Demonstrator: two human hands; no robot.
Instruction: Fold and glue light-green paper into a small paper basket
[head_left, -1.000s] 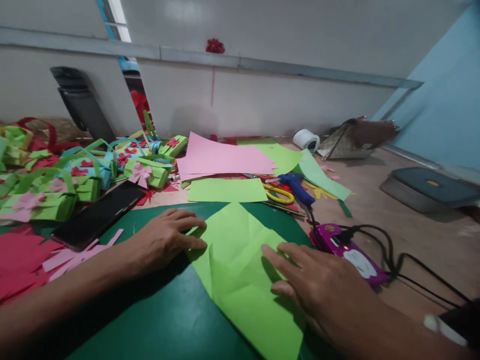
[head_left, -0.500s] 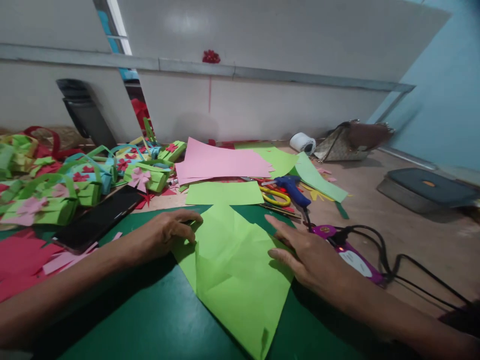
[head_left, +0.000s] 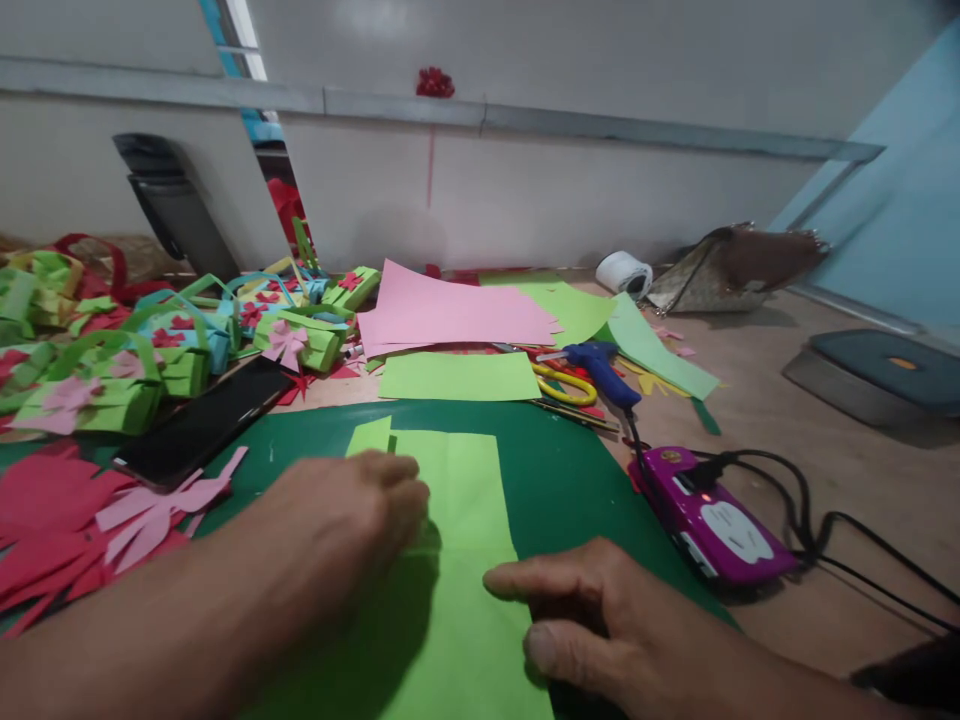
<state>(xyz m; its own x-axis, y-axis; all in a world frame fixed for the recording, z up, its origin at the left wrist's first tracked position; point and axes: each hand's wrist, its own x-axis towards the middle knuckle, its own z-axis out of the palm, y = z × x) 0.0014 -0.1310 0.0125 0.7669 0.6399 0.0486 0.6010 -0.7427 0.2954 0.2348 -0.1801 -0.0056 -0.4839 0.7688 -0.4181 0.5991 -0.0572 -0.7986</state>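
Head view — creased light-green sheet (head_left: 472,500) on a dark green board (head_left: 570,470).
The left hand (head_left: 351,515), blurred, curls over the sheet's left side — whether it grips, I cannot tell; the right hand (head_left: 622,620) is partly open at the right edge, thumb and forefinger apart, nothing visibly gripped. Beyond lies a pink sheet (head_left: 457,310).

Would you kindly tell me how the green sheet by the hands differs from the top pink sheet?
The green sheet shows crease lines; the top pink sheet shows none. The green sheet lies on the dark green mat, the top pink sheet beyond it. Both look like paper.
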